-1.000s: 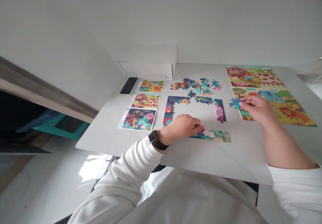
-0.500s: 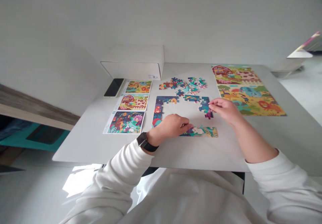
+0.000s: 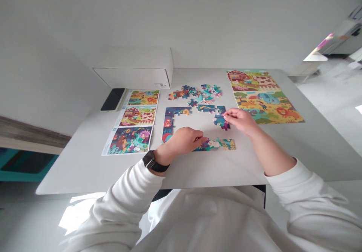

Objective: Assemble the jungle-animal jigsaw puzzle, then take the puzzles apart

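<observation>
My right hand [image 3: 240,120] pinches a blue puzzle piece [image 3: 219,121] just left of its fingertips, over the right side strip of a half-built puzzle frame [image 3: 171,118]. My left hand [image 3: 183,140] rests curled on the table, fingers pressed on the left end of the bottom puzzle strip [image 3: 217,145]. A black watch [image 3: 151,162] sits on the left wrist. Several loose puzzle pieces [image 3: 198,93] lie in a heap beyond the frame.
Two finished puzzles [image 3: 261,95] lie at the right of the white table [image 3: 85,161]. Three picture cards [image 3: 132,122] lie in a column at the left, a black phone [image 3: 112,99] beside them. A white box [image 3: 135,69] stands at the back.
My right hand carried the blue piece leftward from beside the finished puzzles to the frame's right strip. The left hand stayed on the bottom strip. The view shifted right.
</observation>
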Available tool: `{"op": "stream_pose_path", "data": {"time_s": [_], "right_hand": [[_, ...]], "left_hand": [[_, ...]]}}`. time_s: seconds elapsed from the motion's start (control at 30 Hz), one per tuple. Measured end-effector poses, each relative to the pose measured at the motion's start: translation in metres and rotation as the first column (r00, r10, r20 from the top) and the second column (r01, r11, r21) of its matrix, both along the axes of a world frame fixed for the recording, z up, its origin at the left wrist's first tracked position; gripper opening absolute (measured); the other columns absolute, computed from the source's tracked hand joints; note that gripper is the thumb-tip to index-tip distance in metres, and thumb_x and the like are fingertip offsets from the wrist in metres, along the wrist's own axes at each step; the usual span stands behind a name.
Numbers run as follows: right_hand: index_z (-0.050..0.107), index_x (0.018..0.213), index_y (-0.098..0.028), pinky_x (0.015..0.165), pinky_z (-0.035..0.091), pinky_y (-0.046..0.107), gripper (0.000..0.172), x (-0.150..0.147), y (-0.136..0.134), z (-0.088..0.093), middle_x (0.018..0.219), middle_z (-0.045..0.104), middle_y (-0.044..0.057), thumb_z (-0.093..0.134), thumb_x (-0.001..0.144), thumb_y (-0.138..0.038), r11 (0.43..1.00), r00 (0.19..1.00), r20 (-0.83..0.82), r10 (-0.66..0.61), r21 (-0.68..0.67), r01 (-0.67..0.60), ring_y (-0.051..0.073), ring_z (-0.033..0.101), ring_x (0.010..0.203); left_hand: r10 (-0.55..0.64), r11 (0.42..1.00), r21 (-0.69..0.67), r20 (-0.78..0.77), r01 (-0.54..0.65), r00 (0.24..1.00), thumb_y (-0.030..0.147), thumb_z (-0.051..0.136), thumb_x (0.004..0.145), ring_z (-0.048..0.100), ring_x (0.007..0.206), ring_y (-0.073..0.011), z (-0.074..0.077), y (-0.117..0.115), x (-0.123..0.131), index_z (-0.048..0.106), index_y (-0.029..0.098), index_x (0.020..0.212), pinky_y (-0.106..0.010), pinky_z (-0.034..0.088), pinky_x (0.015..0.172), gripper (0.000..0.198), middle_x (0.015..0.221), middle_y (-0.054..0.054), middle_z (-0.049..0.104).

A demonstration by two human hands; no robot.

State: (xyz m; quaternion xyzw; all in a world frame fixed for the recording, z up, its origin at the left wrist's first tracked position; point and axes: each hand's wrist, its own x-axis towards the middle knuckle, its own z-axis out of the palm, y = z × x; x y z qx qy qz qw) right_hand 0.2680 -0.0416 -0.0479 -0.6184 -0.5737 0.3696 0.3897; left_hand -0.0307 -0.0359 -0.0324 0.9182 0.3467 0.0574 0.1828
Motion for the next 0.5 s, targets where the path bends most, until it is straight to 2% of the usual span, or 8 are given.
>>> {"op": "stream_pose_path", "data": {"time_s": [0.3, 0.5], "right_hand": [[0.074, 0.09, -0.026, 0.068, 0.047, 0.03, 0.019, 0.023, -0.003, 0.005, 0.078, 0.074, 0.0, 0.074, 0.086, -0.044, 0.987, 0.981, 0.133, 0.139, -0.101, -0.126, 0.019, 0.066, 0.074], [0.074, 0.09, -0.025, 0.067, 0.045, 0.03, 0.017, 0.027, -0.003, 0.006, 0.08, 0.074, 0.0, 0.072, 0.085, -0.041, 0.985, 0.976, 0.159, 0.149, -0.113, -0.132, 0.019, 0.065, 0.073]], "left_hand": [[-0.033, 0.999, -0.013, -0.02, 0.032, 0.999, 0.052, 0.044, 0.108, 0.064, 0.068, -0.0222, -0.002, 0.003, -0.001, 0.074, 0.023, 0.08, -0.034, 0.025, 0.062, 0.049, 0.077, -0.009, 0.076], [-0.023, 1.0, 0.007, -0.045, 0.023, 0.999, 0.052, 0.045, 0.108, 0.065, 0.069, -0.0223, -0.004, 0.003, -0.001, 0.073, 0.024, 0.08, -0.033, 0.025, 0.061, 0.048, 0.078, -0.009, 0.076]]}}
